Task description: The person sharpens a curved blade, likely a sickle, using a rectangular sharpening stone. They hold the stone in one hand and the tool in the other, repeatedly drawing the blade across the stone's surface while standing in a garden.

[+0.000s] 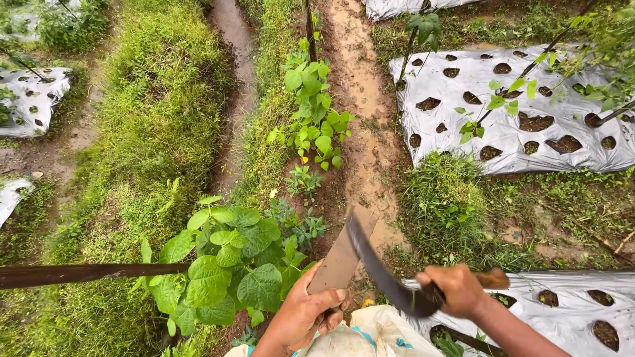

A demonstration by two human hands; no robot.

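**Blade against the stake**

My right hand (pixel 460 289) is closed round the handle of a sickle (pixel 383 268), whose curved blade runs from 4 o'clock up toward 11. My left hand (pixel 305 309) grips a stake (pixel 342 254), its long axis pointing to 1 o'clock. The blade tip seems to touch the stake's upper end. Bean plant (pixel 228 264) at 9 o'clock of my left hand.

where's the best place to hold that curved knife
By the wooden handle, coming from the right, where the right hand already grips it. The dark curved blade sweeps up and left toward the brown flat piece that the left hand holds, so that end stays clear of the hand.
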